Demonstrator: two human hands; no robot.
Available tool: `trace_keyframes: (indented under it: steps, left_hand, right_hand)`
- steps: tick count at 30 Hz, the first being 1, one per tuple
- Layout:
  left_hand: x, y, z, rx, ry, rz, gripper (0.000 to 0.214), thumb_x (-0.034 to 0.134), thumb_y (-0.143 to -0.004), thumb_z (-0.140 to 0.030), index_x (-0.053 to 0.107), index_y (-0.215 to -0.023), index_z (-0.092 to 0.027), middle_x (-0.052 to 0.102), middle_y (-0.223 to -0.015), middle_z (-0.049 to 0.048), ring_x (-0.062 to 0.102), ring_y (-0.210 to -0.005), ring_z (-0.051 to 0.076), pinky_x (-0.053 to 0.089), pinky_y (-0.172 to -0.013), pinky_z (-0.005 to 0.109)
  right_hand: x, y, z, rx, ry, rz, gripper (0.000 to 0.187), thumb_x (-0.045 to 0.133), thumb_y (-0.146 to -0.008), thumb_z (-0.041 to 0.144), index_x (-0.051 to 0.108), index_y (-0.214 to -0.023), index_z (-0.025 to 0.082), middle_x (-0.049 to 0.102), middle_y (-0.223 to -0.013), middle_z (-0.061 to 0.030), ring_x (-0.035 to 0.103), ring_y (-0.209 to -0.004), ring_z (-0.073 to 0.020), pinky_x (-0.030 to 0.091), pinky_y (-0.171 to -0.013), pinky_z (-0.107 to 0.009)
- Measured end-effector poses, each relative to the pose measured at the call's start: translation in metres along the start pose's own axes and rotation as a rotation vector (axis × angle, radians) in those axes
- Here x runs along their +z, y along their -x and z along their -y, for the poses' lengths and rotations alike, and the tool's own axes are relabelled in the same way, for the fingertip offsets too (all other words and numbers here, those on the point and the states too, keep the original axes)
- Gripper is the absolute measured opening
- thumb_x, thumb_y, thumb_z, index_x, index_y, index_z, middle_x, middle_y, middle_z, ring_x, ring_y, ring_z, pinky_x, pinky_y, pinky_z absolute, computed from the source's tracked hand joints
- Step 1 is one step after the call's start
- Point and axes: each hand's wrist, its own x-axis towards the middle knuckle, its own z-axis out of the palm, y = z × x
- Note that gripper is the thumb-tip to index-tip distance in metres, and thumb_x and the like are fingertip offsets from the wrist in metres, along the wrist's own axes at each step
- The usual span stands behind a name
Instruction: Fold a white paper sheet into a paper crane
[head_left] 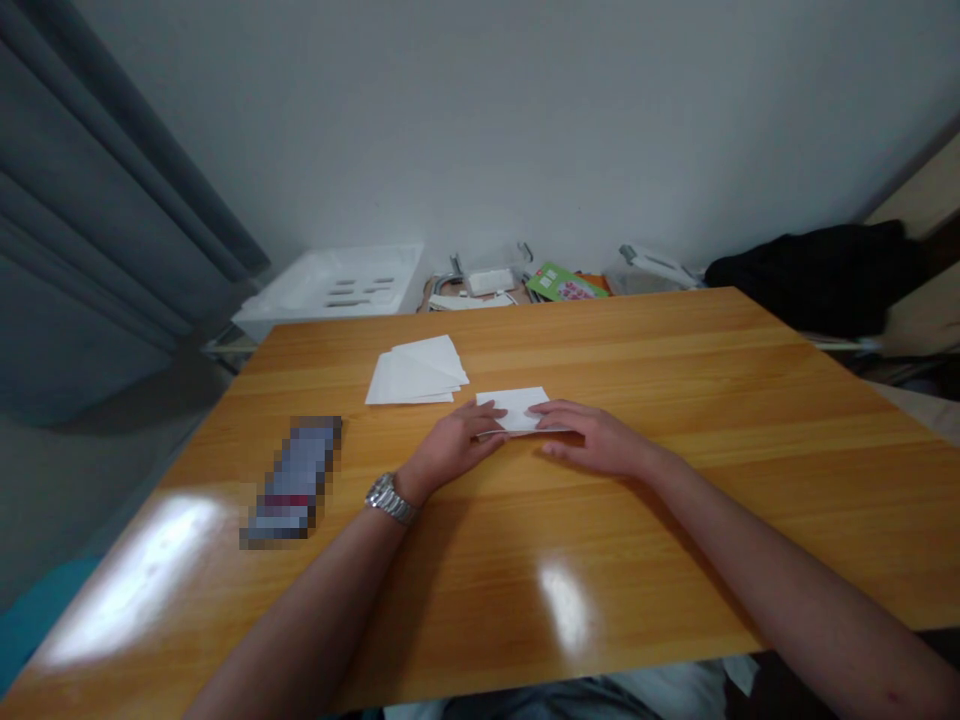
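A white sheet of paper point(517, 406), seemingly folded, lies on the wooden table in front of me. My left hand point(456, 440), with a metal-banded watch point(390, 497) at its wrist, rests its outstretched fingers on the paper's left part, the thumb along the near edge. On the right part lie the fingers of my right hand point(596, 438), stretched out flat, with the thumb apart from them on the near side. Both hands are open and touch the paper from above. Just beyond my left hand is a loose stack of white paper sheets point(416, 370).
A blurred-out phone-like object point(296, 480) lies on the table point(675, 370) at the left. Behind the far edge are a white foam tray point(360, 280), a green booklet point(562, 283) and clear plastic boxes. Black cloth point(817, 275) is heaped at the right; a grey curtain point(97, 220) hangs left.
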Motion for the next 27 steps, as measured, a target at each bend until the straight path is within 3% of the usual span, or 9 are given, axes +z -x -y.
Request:
trace_keyframes:
  steps: [10,15,19,27]
  left_hand:
    - [0.006,0.0,0.002,-0.022,0.033,-0.075,0.033,0.055,-0.101,-0.04,0.071,-0.121,-0.02,0.072,-0.125,0.0059,0.062,-0.126,0.023,0.04,-0.119,0.043]
    - [0.002,-0.002,-0.005,-0.119,0.041,-0.112,0.031,0.056,-0.099,-0.042,0.07,-0.118,-0.021,0.072,-0.122,0.0081,0.067,-0.113,0.024,0.053,-0.102,0.039]
    - [-0.001,-0.004,-0.01,-0.123,0.051,-0.107,0.025,0.057,-0.098,-0.038,0.068,-0.114,-0.022,0.07,-0.113,0.0071,0.068,-0.103,0.022,0.055,-0.094,0.036]
    - [0.006,-0.007,-0.006,-0.105,0.06,-0.158,0.03,0.065,-0.094,-0.03,0.062,-0.123,-0.023,0.061,-0.122,0.008,0.061,-0.111,0.023,0.051,-0.102,0.04]
  right_hand:
    - [0.001,-0.005,-0.005,0.038,-0.13,-0.097,0.026,0.052,-0.101,0.036,0.072,-0.105,0.021,0.071,-0.125,-0.011,0.065,-0.116,-0.0241,0.05,-0.1,-0.041]
    - [0.002,-0.006,-0.004,0.104,-0.142,-0.145,0.022,0.054,-0.1,0.035,0.072,-0.104,0.022,0.073,-0.115,-0.0088,0.069,-0.104,-0.0234,0.052,-0.091,-0.038]
    - [0.004,-0.006,-0.004,0.145,-0.125,-0.203,0.02,0.056,-0.099,0.035,0.071,-0.104,0.022,0.074,-0.109,-0.0079,0.069,-0.098,-0.0236,0.051,-0.088,-0.037]
    - [0.012,-0.011,-0.003,0.201,-0.099,-0.306,0.012,0.062,-0.095,0.03,0.069,-0.1,0.022,0.073,-0.101,-0.006,0.067,-0.091,-0.0223,0.05,-0.082,-0.034]
